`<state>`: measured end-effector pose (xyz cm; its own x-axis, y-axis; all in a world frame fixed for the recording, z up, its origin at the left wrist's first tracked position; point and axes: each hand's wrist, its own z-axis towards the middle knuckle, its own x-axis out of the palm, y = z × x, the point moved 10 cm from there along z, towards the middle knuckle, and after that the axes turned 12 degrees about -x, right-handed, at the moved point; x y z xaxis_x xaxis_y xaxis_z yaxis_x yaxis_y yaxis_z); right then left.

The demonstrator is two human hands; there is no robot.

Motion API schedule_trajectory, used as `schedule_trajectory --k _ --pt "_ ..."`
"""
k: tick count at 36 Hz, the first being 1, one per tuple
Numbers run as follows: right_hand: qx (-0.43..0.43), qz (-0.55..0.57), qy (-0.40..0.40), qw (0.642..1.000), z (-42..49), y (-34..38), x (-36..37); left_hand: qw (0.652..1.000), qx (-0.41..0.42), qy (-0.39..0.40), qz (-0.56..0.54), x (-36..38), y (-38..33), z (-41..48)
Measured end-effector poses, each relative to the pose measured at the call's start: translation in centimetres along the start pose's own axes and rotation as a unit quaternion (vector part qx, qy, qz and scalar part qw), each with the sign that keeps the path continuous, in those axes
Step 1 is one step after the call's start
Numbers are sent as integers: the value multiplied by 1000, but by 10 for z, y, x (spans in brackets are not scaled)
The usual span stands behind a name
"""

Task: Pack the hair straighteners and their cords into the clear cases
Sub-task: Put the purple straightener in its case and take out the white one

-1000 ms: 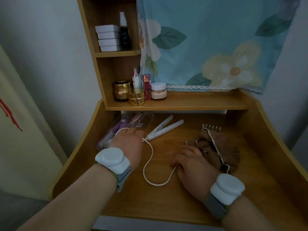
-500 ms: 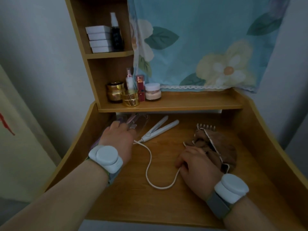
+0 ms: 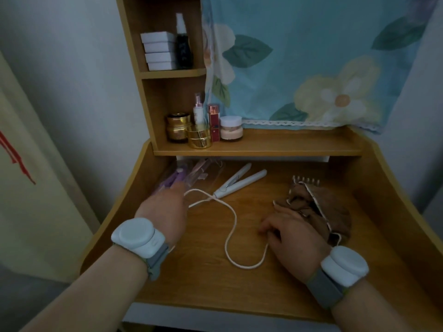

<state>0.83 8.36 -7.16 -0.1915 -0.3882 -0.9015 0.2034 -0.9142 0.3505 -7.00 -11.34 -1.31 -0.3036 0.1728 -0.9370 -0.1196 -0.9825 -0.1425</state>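
Left hand [image 3: 165,207] grasps the cord [image 3: 231,219] beside the clear cases [image 3: 191,174]; right hand [image 3: 293,233] pinches its far end.

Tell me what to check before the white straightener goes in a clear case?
1. White straightener free on the desk: ok.
2. Cord coiled: not ok, it lies in loose loops.
3. Right hand on the cord's end: ok.
4. Left hand on the clear cases: cannot tell, fingers blurred.
5. An empty case ready: cannot tell; one holds a purple straightener.
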Motion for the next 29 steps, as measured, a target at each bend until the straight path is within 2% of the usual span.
schedule_trajectory --k 5,9,14,17,19,23,29 --pt "52 25 -58 997 -2 1 -13 985 143 49 -81 -5 -45 -32" --pt "20 8 -26 999 3 19 -11 968 212 86 -103 0 -68 -58" --pt "-41 -13 28 999 3 29 -2 954 232 138 -131 6 -75 -76" --pt "-46 -23 41 998 3 25 1 946 210 187 -159 12 -67 -74" --pt "-40 -11 34 999 4 22 2 948 164 198 -189 12 -55 -66" --pt "-33 6 21 999 9 18 3 962 73 169 -204 11 -33 -44" --pt "-14 -57 15 998 33 21 -13 975 21 118 -185 1 -35 -19"
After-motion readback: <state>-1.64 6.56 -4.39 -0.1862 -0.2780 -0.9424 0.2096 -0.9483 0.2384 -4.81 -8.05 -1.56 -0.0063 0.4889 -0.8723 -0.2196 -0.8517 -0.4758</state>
